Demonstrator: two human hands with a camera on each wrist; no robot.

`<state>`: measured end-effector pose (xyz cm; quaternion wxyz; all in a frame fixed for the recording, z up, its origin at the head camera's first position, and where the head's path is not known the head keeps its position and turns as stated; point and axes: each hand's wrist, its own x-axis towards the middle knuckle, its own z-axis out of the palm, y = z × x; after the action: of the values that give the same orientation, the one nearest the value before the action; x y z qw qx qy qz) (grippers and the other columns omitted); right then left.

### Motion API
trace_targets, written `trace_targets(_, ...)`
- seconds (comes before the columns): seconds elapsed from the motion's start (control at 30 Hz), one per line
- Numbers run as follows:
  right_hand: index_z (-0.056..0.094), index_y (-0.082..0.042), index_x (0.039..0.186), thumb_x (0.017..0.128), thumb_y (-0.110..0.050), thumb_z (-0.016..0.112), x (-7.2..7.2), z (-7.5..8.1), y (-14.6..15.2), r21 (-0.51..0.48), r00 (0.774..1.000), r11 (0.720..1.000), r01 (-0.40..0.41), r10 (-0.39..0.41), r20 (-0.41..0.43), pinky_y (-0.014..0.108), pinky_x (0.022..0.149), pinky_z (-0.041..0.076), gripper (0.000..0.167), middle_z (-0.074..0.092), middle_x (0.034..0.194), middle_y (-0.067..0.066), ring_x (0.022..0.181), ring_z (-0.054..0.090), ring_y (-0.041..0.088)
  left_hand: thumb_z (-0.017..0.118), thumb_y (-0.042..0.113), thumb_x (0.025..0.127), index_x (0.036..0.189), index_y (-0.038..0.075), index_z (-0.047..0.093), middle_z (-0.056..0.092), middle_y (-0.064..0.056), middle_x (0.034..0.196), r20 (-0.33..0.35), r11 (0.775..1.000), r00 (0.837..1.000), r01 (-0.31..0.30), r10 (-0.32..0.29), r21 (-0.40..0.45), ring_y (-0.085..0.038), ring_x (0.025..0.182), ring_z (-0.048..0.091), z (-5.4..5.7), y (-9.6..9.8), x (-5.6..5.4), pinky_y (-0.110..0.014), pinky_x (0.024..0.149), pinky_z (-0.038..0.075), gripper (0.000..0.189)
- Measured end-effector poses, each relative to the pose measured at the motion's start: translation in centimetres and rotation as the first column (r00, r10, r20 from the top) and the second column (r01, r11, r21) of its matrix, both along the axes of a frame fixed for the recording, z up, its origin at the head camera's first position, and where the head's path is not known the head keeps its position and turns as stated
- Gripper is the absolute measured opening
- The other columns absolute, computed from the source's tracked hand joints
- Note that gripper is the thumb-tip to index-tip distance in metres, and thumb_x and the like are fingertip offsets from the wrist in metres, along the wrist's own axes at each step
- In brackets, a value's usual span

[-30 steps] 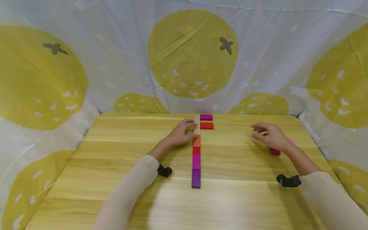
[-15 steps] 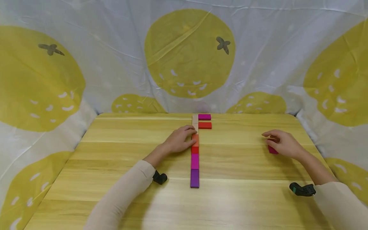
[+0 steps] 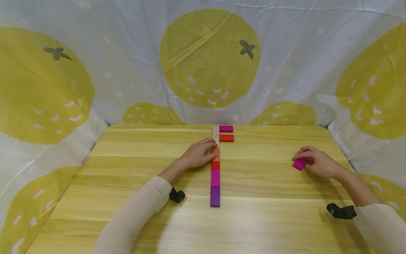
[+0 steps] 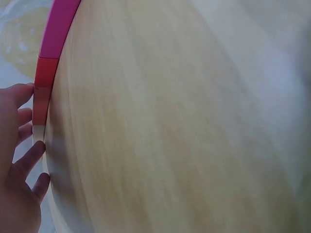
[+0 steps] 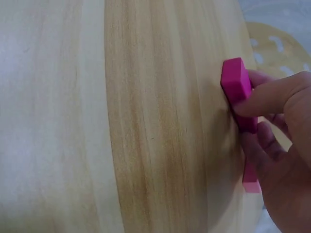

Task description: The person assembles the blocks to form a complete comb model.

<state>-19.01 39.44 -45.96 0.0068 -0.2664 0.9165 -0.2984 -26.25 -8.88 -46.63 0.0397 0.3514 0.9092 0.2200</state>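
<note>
In the head view, a straight row of blocks runs toward the person: pale wood (image 3: 215,131) at the far end, then orange (image 3: 215,152), red (image 3: 215,165), magenta (image 3: 215,177) and purple (image 3: 215,196). A second magenta block (image 3: 226,129) and a second red block (image 3: 226,138) jut out rightward from the pale part. My left hand (image 3: 197,154) rests its fingertips along the row, at the pale and orange blocks. On the right, my right hand (image 3: 321,164) pinches a tilted magenta block (image 5: 238,87) between thumb and fingers.
Under the right hand, a pink block (image 5: 250,178) lies partly hidden in the right wrist view. The wooden table (image 3: 263,218) ends at a hanging curtain (image 3: 285,53) with yellow fruit prints. Each wrist wears a small black device (image 3: 340,211).
My right hand has come down toward the right-hand blocks and now grips and tilts a magenta one. The left hand has slid slightly nearer along the row.
</note>
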Motion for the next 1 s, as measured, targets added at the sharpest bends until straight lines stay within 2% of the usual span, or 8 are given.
trace_targets(0.07,0.076,-0.001,0.108,0.077,0.019,0.079,-0.2,0.0,0.0,0.001,1.000,1.000,-0.024,0.024,0.002,0.025,0.073,0.057,0.037,0.055,0.116,0.019,0.099,0.058,0.029,0.064,0.031,0.104,0.140,0.006,0.062,0.051,-0.009,0.150,0.001,1.000,1.000,-0.002,0.002,0.005,-0.026,0.137,0.049,0.0,0.0,0.0,-0.042,0.115,0.038,0.044)
trace_targets(0.17,0.074,-0.002,0.109,0.079,0.008,0.085,-0.4,0.2,0.0,0.037,0.999,0.999,-0.013,0.012,0.031,0.029,0.072,0.056,0.034,0.056,0.114,0.017,0.096,0.060,0.030,0.064,0.031,0.104,0.140,0.006,0.062,0.051,-0.009,0.150,-0.005,1.000,1.000,-0.004,0.004,0.010,-0.026,0.138,0.049,0.1,0.1,-0.1,-0.044,0.114,0.038,0.044)
trace_targets(0.33,0.073,-0.005,0.109,0.083,-0.004,0.086,-0.5,0.6,-0.1,0.071,0.997,0.997,0.024,-0.028,0.069,0.028,0.072,0.052,0.029,0.061,0.109,0.009,0.092,0.058,0.021,0.066,0.032,0.103,0.140,0.007,0.063,0.052,-0.007,0.149,-0.001,1.000,1.000,-0.002,0.002,0.011,-0.025,0.137,0.049,0.2,0.3,-0.2,-0.046,0.113,0.038,0.045)
trace_targets(0.53,0.073,-0.006,0.110,0.085,-0.012,0.087,-0.5,0.7,-0.7,0.055,0.990,0.998,0.042,-0.049,0.132,0.027,0.073,0.051,0.029,0.060,0.109,0.008,0.090,0.055,0.017,0.066,0.034,0.103,0.140,0.009,0.063,0.051,-0.006,0.150,0.020,1.000,1.000,-0.020,0.020,-0.013,-0.025,0.139,0.047,0.1,0.1,-0.2,-0.050,0.113,0.038,0.045)
trace_targets(0.73,0.072,-0.005,0.111,0.084,-0.015,0.088,-1.1,1.2,-1.9,0.091,0.989,0.993,0.071,-0.082,0.120,0.030,0.073,0.050,0.032,0.064,0.106,0.006,0.088,0.056,0.020,0.066,0.036,0.102,0.140,0.010,0.063,0.051,-0.005,0.150,0.040,1.000,0.999,-0.023,0.023,-0.001,-0.025,0.139,0.047,-0.1,0.1,-0.5,-0.052,0.113,0.037,0.046)
trace_targets(0.87,0.072,-0.004,0.110,0.084,-0.017,0.089,-1.7,1.6,-3.4,0.069,0.991,0.994,0.081,-0.088,0.097,0.033,0.074,0.050,0.033,0.066,0.105,0.007,0.090,0.057,0.022,0.067,0.035,0.102,0.139,0.010,0.063,0.051,-0.005,0.149,0.035,1.000,0.999,-0.022,0.022,0.001,-0.024,0.138,0.047,-0.1,-0.1,-0.6,-0.047,0.115,0.036,0.045)
trace_targets(1.0,0.074,-0.005,0.110,0.085,-0.018,0.088,-2.2,1.5,-4.9,0.047,0.993,0.994,0.095,-0.098,0.067,0.036,0.076,0.050,0.032,0.067,0.106,0.007,0.091,0.058,0.024,0.067,0.034,0.102,0.138,0.009,0.063,0.051,-0.006,0.148,0.042,1.000,0.999,-0.017,0.016,0.016,-0.025,0.138,0.048,-0.2,0.0,-0.5,-0.050,0.113,0.037,0.044)
